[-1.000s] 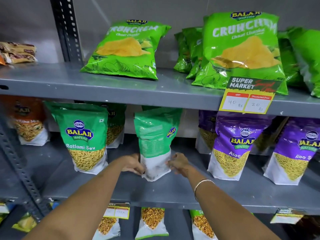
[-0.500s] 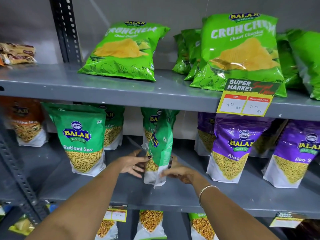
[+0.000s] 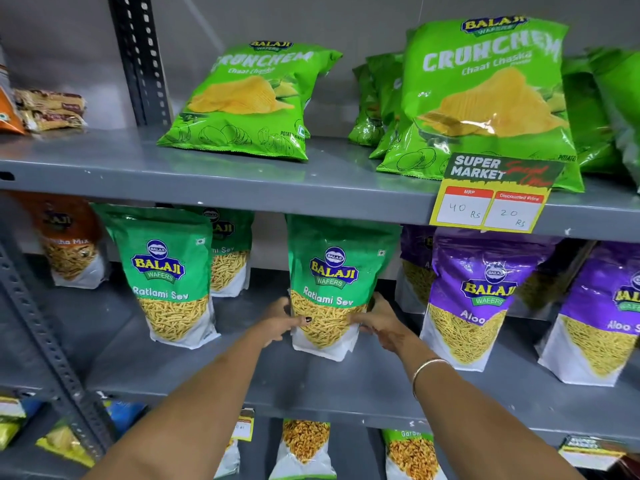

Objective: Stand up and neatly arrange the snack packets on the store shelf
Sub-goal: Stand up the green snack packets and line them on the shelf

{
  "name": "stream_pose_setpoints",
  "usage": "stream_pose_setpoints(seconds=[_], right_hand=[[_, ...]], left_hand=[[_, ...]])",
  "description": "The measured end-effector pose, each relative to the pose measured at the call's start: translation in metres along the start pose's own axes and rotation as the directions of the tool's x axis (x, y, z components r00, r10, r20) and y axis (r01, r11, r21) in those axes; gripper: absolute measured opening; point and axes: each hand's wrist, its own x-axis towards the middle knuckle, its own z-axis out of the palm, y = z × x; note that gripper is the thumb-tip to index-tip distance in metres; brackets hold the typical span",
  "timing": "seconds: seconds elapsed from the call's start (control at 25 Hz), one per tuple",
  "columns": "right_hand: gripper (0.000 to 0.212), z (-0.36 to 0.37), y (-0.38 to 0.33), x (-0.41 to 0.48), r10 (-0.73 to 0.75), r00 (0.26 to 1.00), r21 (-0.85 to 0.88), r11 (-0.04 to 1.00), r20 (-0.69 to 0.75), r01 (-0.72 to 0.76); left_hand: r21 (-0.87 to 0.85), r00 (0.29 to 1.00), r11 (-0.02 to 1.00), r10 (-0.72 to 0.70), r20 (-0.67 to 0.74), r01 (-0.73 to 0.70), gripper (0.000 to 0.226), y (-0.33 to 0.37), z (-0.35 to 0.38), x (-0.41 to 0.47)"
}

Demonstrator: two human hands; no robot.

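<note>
A green Ratlami Sev packet (image 3: 334, 271) stands upright on the middle grey shelf (image 3: 311, 379), its front label facing me. My left hand (image 3: 282, 320) grips its lower left edge and my right hand (image 3: 381, 320) grips its lower right edge. A second green Ratlami Sev packet (image 3: 166, 275) stands to the left, with another one (image 3: 230, 258) behind it. Purple Aloo Sev packets (image 3: 478, 299) stand to the right, one more at the far right (image 3: 602, 323).
Light green Crunchem bags (image 3: 256, 98) (image 3: 485, 98) lie on the upper shelf (image 3: 242, 181), with a price tag (image 3: 495, 195) on its edge. An orange packet (image 3: 69, 240) stands at the far left. A perforated upright (image 3: 45, 344) slants at left. More packets (image 3: 304, 448) stand on the lower shelf.
The held green packet has been turned from its back, through edge-on, to front-facing. Both hands stayed at its lower sides.
</note>
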Motion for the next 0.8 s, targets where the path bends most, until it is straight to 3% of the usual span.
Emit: stream_pose_setpoints(seconds=[0.12, 0.24, 0.36, 0.48, 0.6, 0.68, 0.76, 0.8], right_hand=[[0.077, 0.001, 0.006, -0.001, -0.063, 0.994, 0.019, 0.998, 0.085, 0.061], [0.08, 0.001, 0.006, 0.0, -0.075, 0.994, 0.027, 0.997, 0.075, 0.073], [0.082, -0.005, 0.013, 0.009, 0.051, 0.994, -0.111, 0.993, 0.1, -0.04], [0.013, -0.004, 0.0, -0.013, 0.365, 0.923, -0.37, 0.879, 0.12, -0.3], [0.01, 0.023, -0.006, -0.025, 0.555, 0.808, -0.426, 0.791, 0.198, -0.439], [0.016, 0.063, -0.01, -0.027, 0.576, 0.785, -0.468, 0.772, 0.229, -0.43], [0.027, 0.117, -0.017, -0.024, 0.497, 0.842, -0.465, 0.808, 0.21, -0.361], [0.023, 0.147, -0.023, -0.027, 0.443, 0.878, -0.495, 0.813, 0.184, -0.306]], left_hand=[[-0.022, 0.993, 0.999, 0.041, -0.107, -0.044, 0.034, 0.0, 0.011, -0.003], [0.001, 0.991, 1.0, 0.02, -0.13, -0.02, 0.04, -0.002, 0.016, -0.005], [0.039, 0.992, 0.998, -0.036, -0.119, 0.041, 0.049, -0.005, 0.01, -0.015], [0.082, 0.972, 0.968, -0.235, -0.023, 0.236, 0.053, -0.019, -0.018, -0.033], [0.097, 0.886, 0.881, -0.464, -0.005, 0.462, 0.043, -0.049, -0.078, -0.046], [0.015, 0.862, 0.863, -0.503, -0.072, 0.505, 0.047, -0.067, -0.124, -0.047], [0.045, 0.875, 0.898, -0.413, -0.252, 0.437, 0.061, -0.083, -0.169, -0.044], [0.135, 0.883, 0.913, -0.322, -0.342, 0.386, 0.062, -0.088, -0.188, -0.043]])
